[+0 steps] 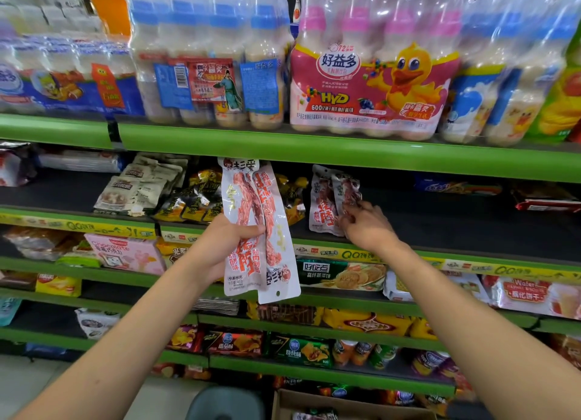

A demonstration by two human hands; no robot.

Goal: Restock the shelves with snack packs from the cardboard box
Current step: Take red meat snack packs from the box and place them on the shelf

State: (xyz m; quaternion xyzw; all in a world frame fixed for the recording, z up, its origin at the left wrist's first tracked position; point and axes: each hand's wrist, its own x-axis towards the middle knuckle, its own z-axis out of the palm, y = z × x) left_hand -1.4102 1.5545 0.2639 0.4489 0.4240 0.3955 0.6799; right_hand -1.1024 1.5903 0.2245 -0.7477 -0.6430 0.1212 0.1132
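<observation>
While the green-edged metal shelving (314, 150) fills the frame, its second tier from the top shows a broad bare stretch of dark board at centre right, so the restocking looks to be only partly done. At the bottom edge, right of centre, the open brown cardboard box (349, 404) has more packs inside, which suggests several trips are left. In mid-frame the left hand (224, 246) curls its fingers round two long white-and-red plastic snack packs (256, 231), held upright in front of the shelf and not yet placed. Just right of them, two shorter white-and-red snack packs (331, 199) already stand on that tier; the right hand (366, 224) pinches their lower edge with bent fingertips, seemingly settling them in place. I judge the held pair goes beside these next.
</observation>
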